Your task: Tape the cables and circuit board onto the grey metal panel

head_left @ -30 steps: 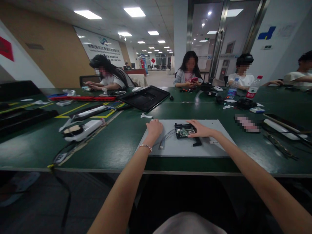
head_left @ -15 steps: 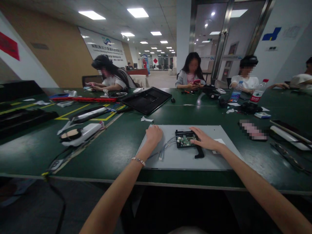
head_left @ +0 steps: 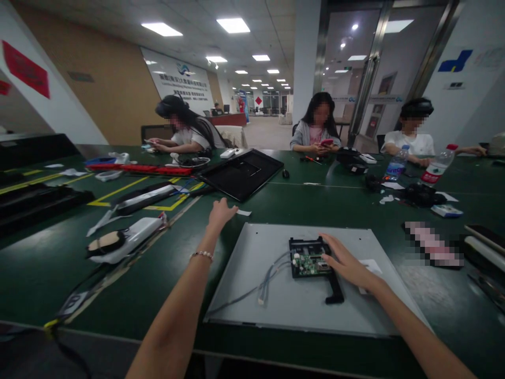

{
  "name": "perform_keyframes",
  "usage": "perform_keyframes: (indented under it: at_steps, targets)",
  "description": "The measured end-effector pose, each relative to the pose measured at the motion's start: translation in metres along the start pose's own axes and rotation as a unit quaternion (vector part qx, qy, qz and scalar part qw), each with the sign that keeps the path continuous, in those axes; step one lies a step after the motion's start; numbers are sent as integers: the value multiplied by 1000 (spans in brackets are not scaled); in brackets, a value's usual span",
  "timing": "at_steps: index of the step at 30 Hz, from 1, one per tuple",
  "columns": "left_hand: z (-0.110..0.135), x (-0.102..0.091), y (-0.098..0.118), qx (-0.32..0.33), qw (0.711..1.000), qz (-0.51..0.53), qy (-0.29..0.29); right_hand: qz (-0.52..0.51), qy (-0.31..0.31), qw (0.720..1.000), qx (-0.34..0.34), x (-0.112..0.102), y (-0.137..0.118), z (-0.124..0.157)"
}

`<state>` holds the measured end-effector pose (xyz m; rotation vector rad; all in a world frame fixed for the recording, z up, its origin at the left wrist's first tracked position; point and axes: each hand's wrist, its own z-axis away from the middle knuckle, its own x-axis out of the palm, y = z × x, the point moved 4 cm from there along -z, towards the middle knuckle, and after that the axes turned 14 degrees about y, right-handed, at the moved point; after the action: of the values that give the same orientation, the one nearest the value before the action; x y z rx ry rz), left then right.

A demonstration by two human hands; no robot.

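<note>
My left hand is over the green table, past the far left corner of a grey metal panel. Its thumb points right, apart from partly curled fingers, close to a white paper scrap. Whether it touches the scrap I cannot tell. On the panel lies a black plastic bracket carrying a green circuit board. Thin grey cables run left from it. My right hand rests with spread fingers at the bracket's right side, covering part of it. A white label shows partly behind that hand.
Beyond the panel lies a black monitor housing. A white device with a tan pad is to the left. Two bottles and black items stand at the right. Several people sit across the green table.
My left hand has moved off the panel, left and away from me, to beside the paper scrap. My right hand stays at the bracket. The camera view has tilted up and closer.
</note>
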<state>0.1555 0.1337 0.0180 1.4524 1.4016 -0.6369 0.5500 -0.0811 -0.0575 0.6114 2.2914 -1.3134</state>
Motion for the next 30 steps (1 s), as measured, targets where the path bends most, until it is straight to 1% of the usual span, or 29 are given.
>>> perform_keyframes:
  at_steps: [2, 3, 6, 9, 13, 18, 21, 23, 25, 27, 30]
  targets:
    - [-10, 17, -12, -15, 999, -12, -50, 8, -12, 1000, 1, 0, -1, 0]
    - [-13, 24, -15, -10, 998, -12, -67, 13, -18, 1000, -1, 0, -2, 1]
    - [-19, 34, -16, 30, 997, 23, -71, 24, -26, 999, -4, -2, -4, 0]
    - [-23, 38, -13, 34, 995, 62, -73, 30, -31, 999, -11, -4, -6, 0]
    - [-24, 40, -9, 23, 995, 66, -71, 40, -39, 998, -19, -9, -6, 1]
    - [-18, 41, -8, 28, 996, 68, -44, 50, -36, 998, -28, -13, -4, 1]
    - [-7, 35, -7, 7, 993, 115, -6, 55, -30, 997, -35, -13, -3, -1]
    - [4, 29, -4, -29, 983, 179, 9, 54, -22, 998, -36, -13, -2, -2]
    - [16, 22, 4, -63, 964, 256, -12, 53, -10, 998, -35, -13, -2, -3]
    - [31, 15, 19, -77, 939, 330, -55, 50, 0, 998, -30, -13, 0, -4]
    - [58, 2, 55, -61, 898, 415, -135, 37, 23, 999, -15, -14, 2, -5]
